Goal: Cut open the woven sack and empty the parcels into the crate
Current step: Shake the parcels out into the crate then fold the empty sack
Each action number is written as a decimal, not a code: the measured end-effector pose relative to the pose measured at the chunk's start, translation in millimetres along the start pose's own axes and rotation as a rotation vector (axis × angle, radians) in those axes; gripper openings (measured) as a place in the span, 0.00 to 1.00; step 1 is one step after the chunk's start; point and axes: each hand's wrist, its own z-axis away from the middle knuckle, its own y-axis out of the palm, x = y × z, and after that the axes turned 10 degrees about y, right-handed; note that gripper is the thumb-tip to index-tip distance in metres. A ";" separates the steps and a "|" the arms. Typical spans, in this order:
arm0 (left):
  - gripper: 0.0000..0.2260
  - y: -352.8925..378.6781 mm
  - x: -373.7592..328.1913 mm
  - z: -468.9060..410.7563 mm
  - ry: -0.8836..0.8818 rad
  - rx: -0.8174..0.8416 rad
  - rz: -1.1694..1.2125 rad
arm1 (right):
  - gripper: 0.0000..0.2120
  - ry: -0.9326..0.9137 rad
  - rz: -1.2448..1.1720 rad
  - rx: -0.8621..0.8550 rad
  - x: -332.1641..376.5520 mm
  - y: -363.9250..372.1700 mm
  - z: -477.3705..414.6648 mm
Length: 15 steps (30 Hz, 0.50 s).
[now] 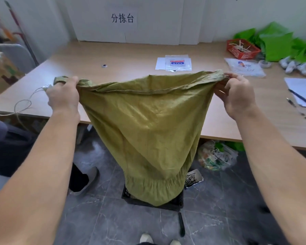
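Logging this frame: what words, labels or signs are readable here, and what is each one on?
"分拣台": black characters on the white sheet on the white board behind the table.
Blue-and-red label on the clear pouch on the table: too blurred to read.
Blue print on the clear bag to its right: too small to read.
Green print on the plastic bag under the table: blurred, unreadable.
The woven sack: no print visible.

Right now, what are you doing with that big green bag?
A person is holding up a green woven sack, gripping one upper corner in the left hand and the other in the right hand. Its bottom end hangs into a black crate on the floor, in front of a table. No parcels can be seen from here.
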 end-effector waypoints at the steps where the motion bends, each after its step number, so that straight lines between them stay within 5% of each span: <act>1: 0.27 -3.9 -0.7 -1.1 0.018 -0.018 0.022 | 0.18 -0.036 0.049 -0.026 -0.5 -0.3 0.2; 5: 0.05 -6.0 -2.7 2.2 0.083 0.031 0.237 | 0.10 -0.128 0.207 -0.178 -3.2 0.6 -3.1; 15: 0.09 -16.6 3.2 -2.3 0.126 0.150 0.569 | 0.08 -0.008 -0.138 -0.093 1.9 -1.9 10.1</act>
